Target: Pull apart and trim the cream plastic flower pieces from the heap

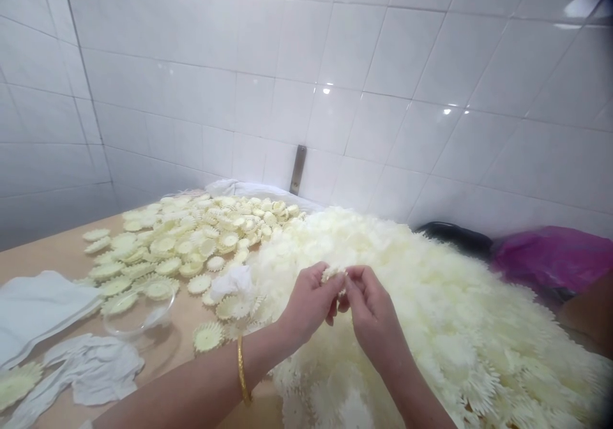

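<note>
Close together at the middle of the view, my left hand and my right hand pinch a small pale yellow, petal-edged flower piece between thumbs and fingers. My fingers cover part of it. A gold bangle circles my left wrist. Under and beyond the hands spreads a large heap of thin, frilly, pale yellow petal sheets. To the left lies a pile of cupped, pale yellow flower pieces with toothed rims. One such piece rests near my left forearm.
A clear bowl stands left of my forearm, beside a crumpled white cloth and a folded white sheet. Purple plastic and a black bundle lie at the right. A white tiled wall closes off the table's back.
</note>
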Available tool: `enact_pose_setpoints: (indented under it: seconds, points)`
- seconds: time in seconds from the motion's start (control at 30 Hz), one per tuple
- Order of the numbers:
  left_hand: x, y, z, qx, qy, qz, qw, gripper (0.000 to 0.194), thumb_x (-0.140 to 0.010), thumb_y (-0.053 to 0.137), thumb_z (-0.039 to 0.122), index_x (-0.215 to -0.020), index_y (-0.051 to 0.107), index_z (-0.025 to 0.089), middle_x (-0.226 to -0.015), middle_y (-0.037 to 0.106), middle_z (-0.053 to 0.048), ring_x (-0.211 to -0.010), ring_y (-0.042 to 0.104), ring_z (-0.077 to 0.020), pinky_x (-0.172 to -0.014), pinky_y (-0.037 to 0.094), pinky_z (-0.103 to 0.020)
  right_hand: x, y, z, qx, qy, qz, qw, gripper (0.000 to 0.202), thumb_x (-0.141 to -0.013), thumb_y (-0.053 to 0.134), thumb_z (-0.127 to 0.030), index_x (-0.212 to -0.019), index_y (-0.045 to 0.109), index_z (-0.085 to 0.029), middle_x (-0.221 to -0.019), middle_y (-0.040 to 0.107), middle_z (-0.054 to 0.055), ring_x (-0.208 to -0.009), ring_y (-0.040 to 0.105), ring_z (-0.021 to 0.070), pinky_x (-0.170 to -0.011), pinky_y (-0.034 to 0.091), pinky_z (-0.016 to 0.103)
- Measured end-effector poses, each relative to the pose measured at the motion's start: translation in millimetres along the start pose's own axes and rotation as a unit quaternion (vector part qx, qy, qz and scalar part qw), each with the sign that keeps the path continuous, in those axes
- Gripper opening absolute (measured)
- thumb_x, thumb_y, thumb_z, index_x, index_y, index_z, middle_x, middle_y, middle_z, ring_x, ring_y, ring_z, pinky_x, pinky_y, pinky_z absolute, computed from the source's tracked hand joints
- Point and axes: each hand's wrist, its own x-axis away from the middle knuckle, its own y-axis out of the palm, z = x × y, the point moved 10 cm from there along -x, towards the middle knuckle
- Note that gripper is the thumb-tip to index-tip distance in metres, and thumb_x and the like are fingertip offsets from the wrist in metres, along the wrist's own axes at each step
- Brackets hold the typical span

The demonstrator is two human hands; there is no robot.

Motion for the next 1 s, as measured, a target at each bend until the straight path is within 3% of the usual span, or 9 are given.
enact_pose_setpoints:
  seconds: [0.27,0.37,0.53,0.7,0.8,1.0]
  points:
    - [-3,-4.0,-7,0.035,-0.046,0.005,0.998,0.041,-0.073,0.047,0.053,-0.057,0.043,0.016,-0.045,0.042,0.004,-0.033,0.031,-0.0034,-0.032,0.02,-0.017,2,7,4,0.019,0.005,-0.016,1.0,0.016,-0.083,0.04,-0.033,-0.078,0.044,-0.019,-0.058,0.048,-0.003,-0.054,0.049,0.0123,-0.051,0.04,0.023]
    - [-2,-2.5,-19,0.087,-0.111,0.003,0.99,0.043,-0.073,0.045,0.057,-0.061,0.046,0.015,-0.046,0.045,0.003,-0.035,0.039,-0.0053,-0.035,0.028,-0.018,0,-1,7,0.028,0.009,-0.003,1.0,0.014,-0.081,0.043,-0.033,-0.082,0.045,-0.019,-0.058,0.048,-0.003,-0.054,0.051,0.0127,-0.052,0.041,0.024]
    - [-1,5.4,-21,0.124,-0.148,-0.022,0.981,0.028,-0.071,0.059,0.04,-0.071,0.052,0.013,-0.062,0.054,-0.003,-0.053,0.056,-0.0117,-0.052,0.044,-0.024,-8,-26,15,0.03,0.018,0.06,0.998,0.02,-0.079,0.047,-0.038,-0.084,0.047,-0.018,-0.061,0.052,-0.002,-0.054,0.052,0.0134,-0.053,0.042,0.025]
    - [-1,-2.4,-17,0.214,-0.116,0.041,0.969,0.01,-0.069,0.06,0.016,-0.07,0.051,0.013,-0.07,0.054,-0.002,-0.063,0.056,-0.0097,-0.066,0.046,-0.025,-12,-17,17,0.028,0.025,0.026,0.999,0.026,-0.07,0.057,-0.041,-0.073,0.048,-0.017,-0.062,0.05,-0.001,-0.056,0.048,0.0126,-0.053,0.04,0.024]
    - [0,1.7,-15,0.225,-0.111,0.031,0.968,0.01,-0.069,0.06,0.015,-0.069,0.05,0.013,-0.073,0.054,-0.003,-0.066,0.055,-0.0099,-0.072,0.046,-0.028,-11,-16,11,0.027,0.003,0.025,0.999,0.021,-0.074,0.053,-0.036,-0.066,0.048,-0.017,-0.059,0.05,-0.001,-0.057,0.047,0.0122,-0.054,0.039,0.023]
    - [4,6.0,-9,0.172,-0.118,0.001,0.978,0.013,-0.068,0.063,0.018,-0.068,0.051,0.013,-0.073,0.052,-0.003,-0.073,0.056,-0.0149,-0.068,0.046,-0.03,-10,-24,0,0.047,-0.033,0.04,0.998,0.021,-0.08,0.043,-0.031,-0.066,0.05,-0.017,-0.06,0.051,-0.001,-0.059,0.046,0.0126,-0.055,0.037,0.022]
